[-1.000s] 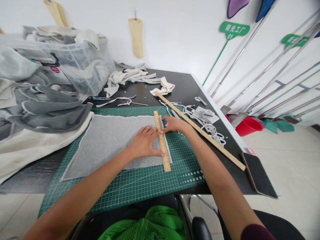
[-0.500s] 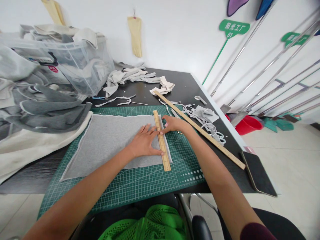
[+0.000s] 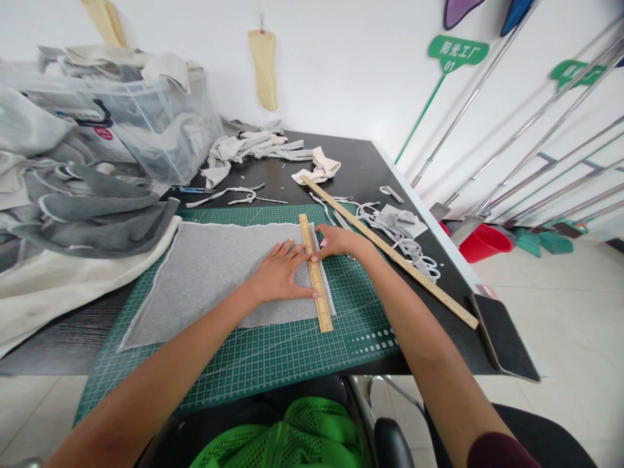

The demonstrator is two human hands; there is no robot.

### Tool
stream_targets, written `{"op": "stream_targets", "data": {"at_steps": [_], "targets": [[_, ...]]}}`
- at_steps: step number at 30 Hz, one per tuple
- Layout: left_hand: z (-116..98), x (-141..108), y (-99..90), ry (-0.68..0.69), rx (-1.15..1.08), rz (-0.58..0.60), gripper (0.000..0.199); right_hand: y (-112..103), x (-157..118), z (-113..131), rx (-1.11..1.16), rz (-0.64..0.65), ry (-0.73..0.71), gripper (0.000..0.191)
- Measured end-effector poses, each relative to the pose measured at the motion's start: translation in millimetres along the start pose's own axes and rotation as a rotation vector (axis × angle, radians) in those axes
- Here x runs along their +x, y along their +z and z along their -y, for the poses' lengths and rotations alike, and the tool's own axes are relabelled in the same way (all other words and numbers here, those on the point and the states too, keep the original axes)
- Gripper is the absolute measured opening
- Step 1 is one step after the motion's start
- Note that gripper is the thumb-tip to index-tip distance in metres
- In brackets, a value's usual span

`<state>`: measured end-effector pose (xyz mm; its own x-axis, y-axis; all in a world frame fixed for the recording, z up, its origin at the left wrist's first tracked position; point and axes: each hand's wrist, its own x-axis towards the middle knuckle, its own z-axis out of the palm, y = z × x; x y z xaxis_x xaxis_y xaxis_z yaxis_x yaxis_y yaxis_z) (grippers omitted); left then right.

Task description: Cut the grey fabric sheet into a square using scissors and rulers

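Observation:
A light grey knit fabric piece (image 3: 214, 266) with pale edges lies flat on the green gridded cutting mat (image 3: 219, 370). Across its right end rests a short wooden ruler (image 3: 319, 292), with a narrow strip of fabric showing to the right of it. My left hand (image 3: 280, 273) is spread flat on the fabric, thumb and fingertips at the ruler. My right hand (image 3: 336, 244) is at the ruler's right edge, its thumb and index finger apart and touching there. A small pink spot shows between those fingers; I cannot make out what it is.
A long wooden ruler (image 3: 390, 252) lies diagonally at the right, by white cord scraps and scissors (image 3: 431, 266). A phone (image 3: 504, 338) sits at the table's right edge. Grey fabric (image 3: 107, 221) and a clear plastic bin (image 3: 160, 130) fill the left. A blue-handled tool (image 3: 195, 190) lies behind the mat.

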<state>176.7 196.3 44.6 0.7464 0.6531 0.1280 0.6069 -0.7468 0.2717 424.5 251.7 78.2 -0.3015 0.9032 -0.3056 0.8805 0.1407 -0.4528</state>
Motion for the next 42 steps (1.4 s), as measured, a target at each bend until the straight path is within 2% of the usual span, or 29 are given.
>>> {"op": "stream_targets", "data": {"at_steps": [4,14,26,42], "targets": [[0.1,-0.1,-0.6,0.003,-0.012,-0.004,0.107,-7.4,-2.7,-4.2,0.009,0.047,-0.036,0.101],[-0.8,-0.3,-0.3,0.016,-0.005,0.002,0.111,-2.3,-4.0,1.3,-0.060,0.006,-0.021,0.091],[-1.2,-0.4,-1.4,0.017,0.000,0.000,0.113,-4.2,-9.8,11.1,-0.112,0.027,0.021,0.066],[-2.1,0.1,-2.4,0.022,0.008,0.025,0.116,-2.6,-7.5,6.1,-0.108,0.036,-0.017,0.063]]}}
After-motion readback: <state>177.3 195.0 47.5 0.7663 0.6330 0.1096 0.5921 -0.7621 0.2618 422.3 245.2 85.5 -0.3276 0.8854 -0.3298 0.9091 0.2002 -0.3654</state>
